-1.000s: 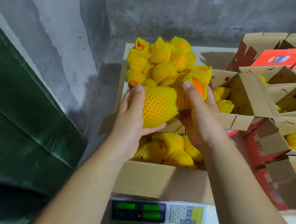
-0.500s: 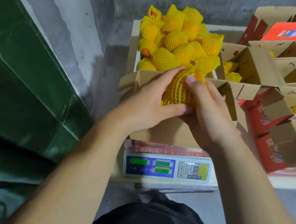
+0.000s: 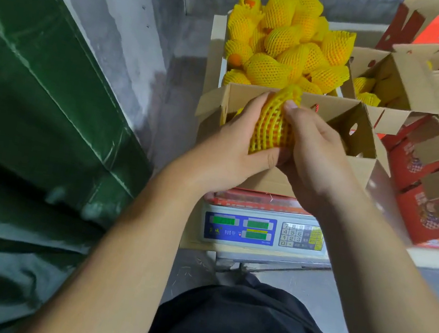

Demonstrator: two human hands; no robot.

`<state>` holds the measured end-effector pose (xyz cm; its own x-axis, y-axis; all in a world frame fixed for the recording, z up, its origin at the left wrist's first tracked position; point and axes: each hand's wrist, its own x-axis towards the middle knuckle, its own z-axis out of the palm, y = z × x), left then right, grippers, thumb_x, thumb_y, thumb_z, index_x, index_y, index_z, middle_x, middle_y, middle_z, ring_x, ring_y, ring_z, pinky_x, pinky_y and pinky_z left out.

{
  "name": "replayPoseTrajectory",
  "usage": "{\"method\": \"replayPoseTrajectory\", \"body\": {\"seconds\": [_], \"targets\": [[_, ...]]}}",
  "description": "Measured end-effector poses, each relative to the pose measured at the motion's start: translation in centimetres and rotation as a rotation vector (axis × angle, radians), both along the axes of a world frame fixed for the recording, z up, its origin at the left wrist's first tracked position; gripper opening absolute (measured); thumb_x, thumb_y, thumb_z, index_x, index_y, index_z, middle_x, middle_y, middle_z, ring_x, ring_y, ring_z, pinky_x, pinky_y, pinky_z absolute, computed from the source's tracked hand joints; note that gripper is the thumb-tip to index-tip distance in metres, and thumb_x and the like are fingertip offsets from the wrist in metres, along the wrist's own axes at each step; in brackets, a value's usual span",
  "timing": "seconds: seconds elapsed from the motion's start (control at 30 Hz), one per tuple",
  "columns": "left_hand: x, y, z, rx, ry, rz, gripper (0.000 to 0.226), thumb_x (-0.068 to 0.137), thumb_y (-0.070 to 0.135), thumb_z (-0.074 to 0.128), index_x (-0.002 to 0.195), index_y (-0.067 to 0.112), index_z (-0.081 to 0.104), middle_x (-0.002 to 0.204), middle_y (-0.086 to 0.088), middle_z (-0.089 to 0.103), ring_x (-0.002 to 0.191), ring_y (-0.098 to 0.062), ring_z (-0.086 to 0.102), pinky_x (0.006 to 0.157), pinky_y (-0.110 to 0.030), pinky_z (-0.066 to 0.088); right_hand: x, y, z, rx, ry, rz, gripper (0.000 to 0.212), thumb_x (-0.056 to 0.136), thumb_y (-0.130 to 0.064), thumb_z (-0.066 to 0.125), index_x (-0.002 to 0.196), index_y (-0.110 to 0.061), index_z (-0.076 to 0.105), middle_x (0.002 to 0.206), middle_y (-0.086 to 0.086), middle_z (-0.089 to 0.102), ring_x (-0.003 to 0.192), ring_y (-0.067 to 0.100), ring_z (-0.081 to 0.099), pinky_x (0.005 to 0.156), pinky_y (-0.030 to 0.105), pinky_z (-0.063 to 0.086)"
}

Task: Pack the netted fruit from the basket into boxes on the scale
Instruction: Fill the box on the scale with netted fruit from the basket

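The open brown cardboard box (image 3: 359,136) sits on the blue-faced electronic scale (image 3: 262,231), with the heap of yellow foam-netted fruit (image 3: 284,47) just behind it. Over the box, left hand (image 3: 232,151) and right hand (image 3: 316,158) together grip one orange fruit in stretchy yellow foam netting (image 3: 272,126). It looks firm and fairly light under a soft, grippy sleeve, best cupped round its middle, since loose net ends would probably slip.

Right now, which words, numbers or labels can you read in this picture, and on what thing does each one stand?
"7 8 9", "4 5 6", "1 2 3", "0": keypad of the scale.
Green displays on the scale: digits too blurred to read.
Small print on its blue panel: unreadable.
Pictures and print on the red boxes: too blurred to read.
Red strip under the cardboard box: unreadable.
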<state>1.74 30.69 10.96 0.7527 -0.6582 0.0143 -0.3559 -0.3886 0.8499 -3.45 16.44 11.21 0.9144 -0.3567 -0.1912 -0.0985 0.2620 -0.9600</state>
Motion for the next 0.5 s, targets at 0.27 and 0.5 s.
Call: {"method": "replayPoseTrajectory", "body": {"seconds": [0.27, 0.5], "targets": [[-0.9, 0.5, -0.9, -0.025, -0.044, 0.124, 0.077, 0.101, 0.024, 0.066, 0.162, 0.043, 0.023, 0.154, 0.005, 0.049, 0.133, -0.018, 0.055, 0.104, -0.043, 0.053, -0.5, 1.1, -0.7, -0.047, -0.078, 0.14, 0.039, 0.095, -0.041, 0.07, 0.128, -0.02, 0.063, 0.122, 0.014, 0.072, 0.117, 0.025, 0.069, 0.101, 0.049, 0.056], [0.3, 1.4, 0.2, -0.067, -0.007, 0.108, 0.055, 0.106, 0.046, 0.057, 0.158, 0.038, 0.04, 0.155, 0.019, 0.047, 0.134, 0.012, 0.044, 0.111, -0.015, 0.039, 0.5, -3.0, 0.4, -0.351, -0.208, -0.171, 0.04, 0.08, -0.042, 0.08, 0.113, -0.027, 0.063, 0.105, -0.003, 0.073, 0.103, 0.021, 0.071, 0.094, 0.055, 0.058]]}}
